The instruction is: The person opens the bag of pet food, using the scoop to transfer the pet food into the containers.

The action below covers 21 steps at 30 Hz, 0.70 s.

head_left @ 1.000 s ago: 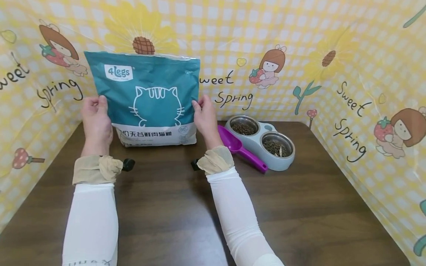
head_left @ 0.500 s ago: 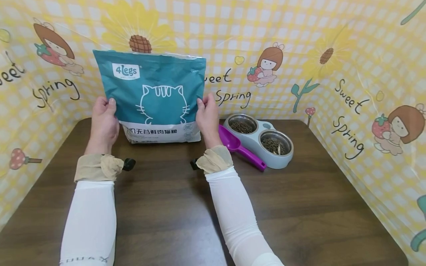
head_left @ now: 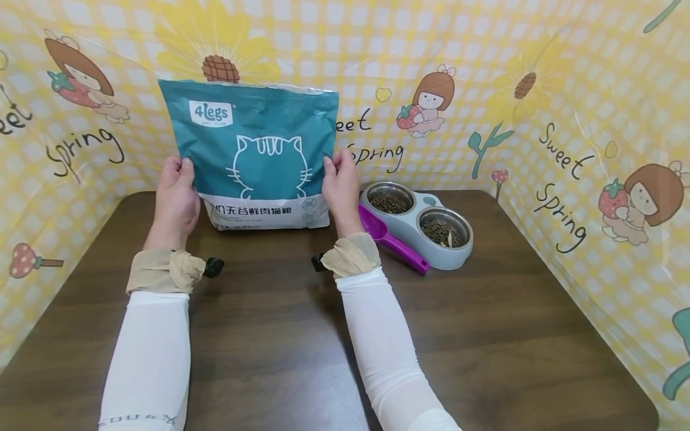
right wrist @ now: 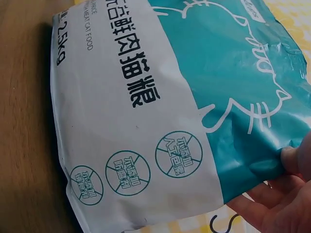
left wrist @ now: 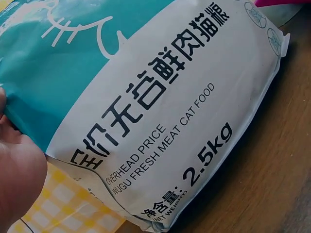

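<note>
A teal and white cat food bag [head_left: 210, 158], marked 2.5kg, stands upright at the back of the table in the head view. My left hand [head_left: 176, 200] grips its left side, thumb on the front face. On the opposite side my right hand [head_left: 342, 190] pinches the bag's edge between thumb and fingers. In the right wrist view, this hand's fingers [right wrist: 260, 204] curl behind the teal part. The left wrist view shows the bag's white lower front [left wrist: 160, 126] close up, with part of the left hand [left wrist: 22, 174] at the edge.
Right of the bag, a purple scoop [head_left: 401, 251] leans along a grey double pet bowl [head_left: 446, 261]. Both metal dishes hold brown kibble. The dark wooden table [head_left: 280, 335] meets walls of yellow checked cloth [head_left: 345, 54] at the back and sides.
Both hands have moved the bag a little to the right, toward the scoop and bowl. Their grip on its sides is unchanged. The head view has shifted slightly.
</note>
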Each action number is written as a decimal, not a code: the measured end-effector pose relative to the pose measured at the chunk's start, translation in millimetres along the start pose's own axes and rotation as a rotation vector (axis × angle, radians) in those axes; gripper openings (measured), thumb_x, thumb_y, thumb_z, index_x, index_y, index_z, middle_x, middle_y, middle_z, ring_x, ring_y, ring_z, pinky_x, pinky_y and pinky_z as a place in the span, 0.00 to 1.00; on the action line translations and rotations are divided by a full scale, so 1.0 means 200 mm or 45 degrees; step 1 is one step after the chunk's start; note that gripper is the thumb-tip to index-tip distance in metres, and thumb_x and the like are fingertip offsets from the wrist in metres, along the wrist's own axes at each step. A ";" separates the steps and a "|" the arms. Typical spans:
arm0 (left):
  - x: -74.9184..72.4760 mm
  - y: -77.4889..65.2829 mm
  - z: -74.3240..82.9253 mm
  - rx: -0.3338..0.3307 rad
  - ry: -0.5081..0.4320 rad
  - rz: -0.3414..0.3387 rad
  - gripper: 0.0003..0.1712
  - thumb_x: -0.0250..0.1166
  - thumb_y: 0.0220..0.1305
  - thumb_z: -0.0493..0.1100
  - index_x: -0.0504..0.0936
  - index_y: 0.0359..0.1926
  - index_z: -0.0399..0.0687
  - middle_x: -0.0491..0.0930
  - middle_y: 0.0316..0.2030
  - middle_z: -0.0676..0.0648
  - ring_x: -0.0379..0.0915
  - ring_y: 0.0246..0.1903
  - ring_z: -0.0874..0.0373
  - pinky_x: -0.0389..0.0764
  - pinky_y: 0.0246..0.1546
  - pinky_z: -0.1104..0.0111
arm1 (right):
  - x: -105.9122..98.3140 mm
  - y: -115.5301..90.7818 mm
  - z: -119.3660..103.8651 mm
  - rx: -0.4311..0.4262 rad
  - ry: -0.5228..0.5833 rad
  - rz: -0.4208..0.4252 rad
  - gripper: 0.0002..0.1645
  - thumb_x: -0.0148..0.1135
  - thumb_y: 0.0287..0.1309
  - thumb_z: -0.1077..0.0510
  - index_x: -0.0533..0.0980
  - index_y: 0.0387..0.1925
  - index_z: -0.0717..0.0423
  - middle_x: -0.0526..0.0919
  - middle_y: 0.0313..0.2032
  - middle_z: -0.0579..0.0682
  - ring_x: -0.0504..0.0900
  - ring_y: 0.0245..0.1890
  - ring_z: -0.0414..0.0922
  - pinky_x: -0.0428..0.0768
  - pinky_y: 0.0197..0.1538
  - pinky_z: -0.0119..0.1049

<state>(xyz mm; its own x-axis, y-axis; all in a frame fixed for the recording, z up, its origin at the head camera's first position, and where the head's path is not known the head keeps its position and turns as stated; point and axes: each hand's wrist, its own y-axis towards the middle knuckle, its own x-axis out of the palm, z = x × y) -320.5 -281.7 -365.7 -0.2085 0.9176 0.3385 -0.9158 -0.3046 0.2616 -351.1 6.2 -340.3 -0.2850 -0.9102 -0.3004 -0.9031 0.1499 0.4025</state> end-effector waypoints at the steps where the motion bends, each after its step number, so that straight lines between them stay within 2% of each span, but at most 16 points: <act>1: 0.00 0.00 0.00 0.002 0.000 -0.002 0.10 0.46 0.87 0.50 0.70 0.52 0.53 0.66 0.57 0.57 0.58 0.68 0.64 0.55 0.78 0.72 | 0.00 0.01 0.01 -0.005 0.000 -0.007 0.14 0.56 0.83 0.55 0.66 0.38 0.56 0.69 0.30 0.48 0.74 0.36 0.47 0.71 0.42 0.36; 7: -0.01 0.00 0.00 -0.043 0.068 0.007 0.10 0.46 0.87 0.51 0.71 0.53 0.54 0.66 0.58 0.58 0.56 0.71 0.63 0.53 0.81 0.72 | -0.02 0.04 0.03 0.008 -0.003 -0.077 0.14 0.57 0.83 0.56 0.66 0.37 0.54 0.70 0.30 0.48 0.73 0.34 0.44 0.70 0.39 0.33; 10: -0.03 -0.01 0.01 -0.091 0.158 0.048 0.10 0.48 0.86 0.54 0.72 0.54 0.58 0.68 0.59 0.59 0.56 0.73 0.60 0.52 0.84 0.72 | -0.05 0.04 0.03 0.026 -0.007 -0.142 0.14 0.58 0.82 0.55 0.68 0.37 0.55 0.71 0.30 0.49 0.73 0.33 0.45 0.70 0.38 0.33; 12: -0.04 -0.02 0.02 -0.126 0.201 0.100 0.09 0.52 0.85 0.55 0.74 0.55 0.60 0.73 0.61 0.59 0.60 0.73 0.60 0.55 0.85 0.69 | -0.07 0.05 0.03 0.030 -0.021 -0.194 0.13 0.59 0.82 0.55 0.70 0.38 0.57 0.73 0.31 0.49 0.74 0.34 0.45 0.72 0.39 0.34; 17: -0.07 -0.04 0.06 -0.172 0.371 0.204 0.09 0.60 0.82 0.56 0.79 0.55 0.65 0.82 0.62 0.56 0.73 0.64 0.61 0.66 0.81 0.63 | -0.11 0.05 0.03 0.052 -0.047 -0.315 0.13 0.59 0.82 0.53 0.74 0.42 0.58 0.81 0.38 0.53 0.80 0.41 0.47 0.80 0.49 0.38; 21: -0.09 -0.05 0.09 -0.189 0.563 0.203 0.13 0.61 0.81 0.58 0.80 0.60 0.67 0.82 0.67 0.54 0.75 0.65 0.61 0.66 0.84 0.59 | -0.14 0.05 0.03 0.068 -0.039 -0.371 0.14 0.58 0.83 0.52 0.76 0.45 0.60 0.86 0.45 0.59 0.87 0.47 0.51 0.87 0.57 0.44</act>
<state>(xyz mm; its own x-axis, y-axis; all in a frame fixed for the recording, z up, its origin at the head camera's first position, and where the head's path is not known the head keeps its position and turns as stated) -301.3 -300.3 -357.9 -0.4465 0.8927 -0.0608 -0.8929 -0.4401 0.0956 -354.7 34.7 -332.9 -0.0203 -0.9059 -0.4231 -0.9637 -0.0949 0.2494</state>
